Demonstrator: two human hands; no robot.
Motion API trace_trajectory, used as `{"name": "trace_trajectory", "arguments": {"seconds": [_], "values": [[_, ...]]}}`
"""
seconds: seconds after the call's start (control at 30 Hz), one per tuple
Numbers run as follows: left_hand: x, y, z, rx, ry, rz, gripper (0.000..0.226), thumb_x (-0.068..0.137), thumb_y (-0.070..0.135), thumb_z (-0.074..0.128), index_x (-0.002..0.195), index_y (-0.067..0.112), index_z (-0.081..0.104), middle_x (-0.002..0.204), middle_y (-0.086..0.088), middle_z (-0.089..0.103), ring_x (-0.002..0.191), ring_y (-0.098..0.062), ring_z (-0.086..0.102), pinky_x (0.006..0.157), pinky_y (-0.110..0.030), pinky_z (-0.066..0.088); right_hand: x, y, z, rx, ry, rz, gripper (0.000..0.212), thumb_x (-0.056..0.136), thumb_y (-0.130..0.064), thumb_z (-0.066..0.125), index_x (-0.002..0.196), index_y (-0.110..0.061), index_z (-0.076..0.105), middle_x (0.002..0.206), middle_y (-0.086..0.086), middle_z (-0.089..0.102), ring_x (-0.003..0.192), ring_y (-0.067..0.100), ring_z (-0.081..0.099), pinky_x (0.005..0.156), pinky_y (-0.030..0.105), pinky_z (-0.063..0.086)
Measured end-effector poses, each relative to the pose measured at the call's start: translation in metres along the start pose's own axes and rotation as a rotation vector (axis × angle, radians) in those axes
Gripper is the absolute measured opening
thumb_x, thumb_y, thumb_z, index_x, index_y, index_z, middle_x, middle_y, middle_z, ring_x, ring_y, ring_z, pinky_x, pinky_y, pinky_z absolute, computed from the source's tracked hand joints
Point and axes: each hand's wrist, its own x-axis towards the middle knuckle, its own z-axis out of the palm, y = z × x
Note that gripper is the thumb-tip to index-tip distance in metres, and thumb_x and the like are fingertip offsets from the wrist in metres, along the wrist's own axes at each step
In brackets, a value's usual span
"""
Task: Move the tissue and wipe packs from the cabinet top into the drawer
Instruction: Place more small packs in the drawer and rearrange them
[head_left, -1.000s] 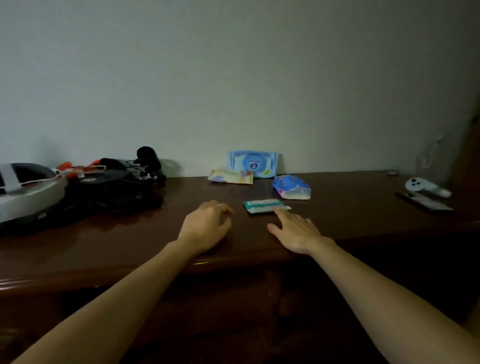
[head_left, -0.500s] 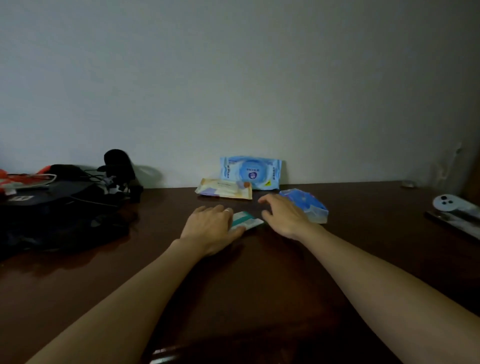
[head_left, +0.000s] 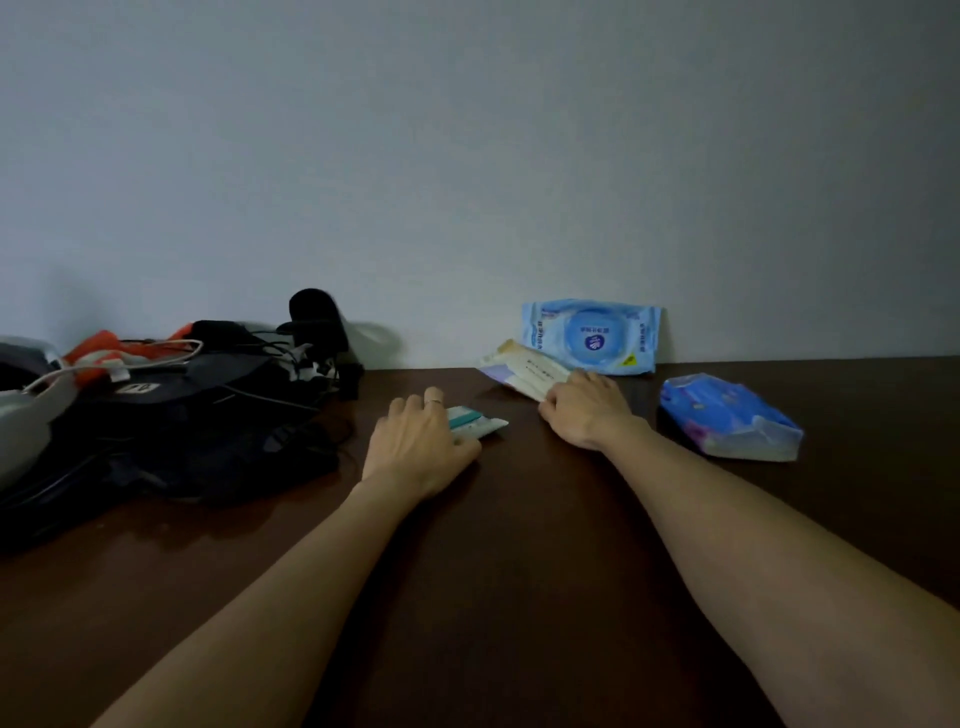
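Item 1: left hand (head_left: 421, 447), fingers curled over the small teal-striped pack (head_left: 475, 422); pack flat on the cabinet top (head_left: 519, 571), its right end poking out past the knuckles. Grip looks closed on it; underside not visible.

Item 2: right hand (head_left: 589, 410), fingers curled on the near end of the cream-and-lilac pack (head_left: 524, 370), which is tilted up off the wood at the hand's end.

Item 3: round-label blue wipe pack (head_left: 589, 336), upright, leaning on the wall (head_left: 467, 156). Untouched.

Item 4: blue-and-pink tissue pack (head_left: 730, 418), lying flat just right of the right wrist. Untouched.

Item 5: drawer, not in view.

Handling note: soft wrappers, so prob. best to get the thumb under each pack before lifting, not just pinch film. Lift straight up, then draw back.

Room: wide bare wood btwn the forearms toward the near edge, good exit path. Left side crowded w/ black bag and cables (head_left: 197, 415); keep the left elbow in. Right forearm passes close beside the tissue pack; could nudge it.
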Motion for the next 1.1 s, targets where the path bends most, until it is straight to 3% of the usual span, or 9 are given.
{"name": "trace_trajectory", "arguments": {"seconds": [0.23,0.37,0.43,0.5,0.57,0.8,0.9,1.0,1.1], "values": [[-0.069,0.007,-0.039,-0.081,0.121,-0.147,0.052,0.096,0.045,0.042,0.134,0.009,0.045,0.121,-0.016,0.056,0.103,-0.032,0.056,0.08,-0.041,0.047,-0.127,-0.014,-0.038,0.057,0.011,-0.163,0.039,0.096,-0.054,0.044,0.114,-0.033,0.071,0.121,0.001,0.061,0.111,0.021,0.056,0.11,0.042,0.033],[-0.133,0.002,-0.07,-0.255,0.137,-0.243,0.068,0.094,0.059,0.043,0.14,0.01,0.041,0.124,-0.016,0.055,0.107,-0.034,0.058,0.076,-0.038,0.044,-0.214,-0.017,-0.045,0.11,0.364,-0.195,0.041,0.086,-0.073,0.04,0.078,-0.036,0.057,0.09,-0.013,0.063,0.089,0.01,0.057,0.095,0.036,0.039],[-0.166,-0.001,-0.087,-0.32,0.13,-0.251,0.083,0.085,0.072,0.05,0.141,0.013,0.041,0.124,-0.013,0.055,0.107,-0.033,0.06,0.074,-0.036,0.044,-0.245,-0.018,-0.052,0.242,0.353,-0.188,0.054,0.076,-0.085,0.045,0.103,-0.04,0.058,0.112,-0.01,0.06,0.107,0.014,0.055,0.095,0.037,0.042],[-0.203,-0.002,-0.101,-0.356,0.141,-0.218,0.084,0.079,0.069,0.062,0.141,0.017,0.041,0.125,-0.009,0.055,0.107,-0.028,0.061,0.075,-0.032,0.044,-0.27,-0.024,-0.06,0.418,0.062,-0.14,0.084,0.066,-0.094,0.048,0.134,-0.045,0.045,0.142,-0.009,0.05,0.127,0.016,0.048,0.097,0.039,0.042],[-0.241,0.001,-0.111,-0.389,0.186,-0.18,0.076,0.079,0.06,0.067,0.14,0.022,0.042,0.125,-0.004,0.054,0.106,-0.024,0.06,0.077,-0.03,0.046,-0.293,-0.035,-0.062,0.385,-0.093,-0.179,0.091,0.063,-0.097,0.044,0.138,-0.047,0.042,0.141,-0.011,0.052,0.126,0.017,0.051,0.09,0.039,0.043],[-0.38,0.003,-0.093,-0.596,0.426,-0.049,0.057,0.086,0.05,0.063,0.135,0.041,0.037,0.126,0.016,0.047,0.109,-0.003,0.054,0.08,-0.021,0.051,-0.422,-0.071,0.003,0.32,0.567,-0.465,0.076,0.076,-0.078,0.058,0.131,-0.026,0.055,0.118,-0.006,0.057,0.105,0.015,0.052,0.086,0.031,0.039],[-0.436,-0.016,-0.052,-0.606,0.345,-0.063,0.058,0.086,0.047,0.062,0.137,0.041,0.036,0.126,0.017,0.047,0.111,-0.001,0.052,0.083,-0.024,0.05,-0.483,-0.087,0.072,0.333,0.425,-0.533,0.076,0.079,-0.077,0.056,0.132,-0.023,0.053,0.121,-0.003,0.054,0.107,0.017,0.052,0.087,0.031,0.039],[-0.484,-0.041,-0.002,-0.479,0.149,-0.093,0.058,0.089,0.053,0.056,0.14,0.036,0.034,0.127,0.014,0.045,0.109,-0.004,0.053,0.08,-0.028,0.054,-0.514,-0.099,0.137,0.344,0.009,-0.404,0.078,0.075,-0.081,0.054,0.133,-0.029,0.051,0.123,-0.007,0.055,0.11,0.015,0.053,0.084,0.029,0.038],[-0.524,-0.067,0.048,-0.359,-0.026,-0.174,0.059,0.089,0.054,0.054,0.14,0.029,0.036,0.127,0.008,0.051,0.112,-0.013,0.054,0.087,-0.038,0.056,-0.525,-0.104,0.205,0.351,-0.327,-0.261,0.084,0.073,-0.081,0.051,0.142,-0.037,0.039,0.141,-0.006,0.049,0.128,0.017,0.046,0.095,0.035,0.04]]}}
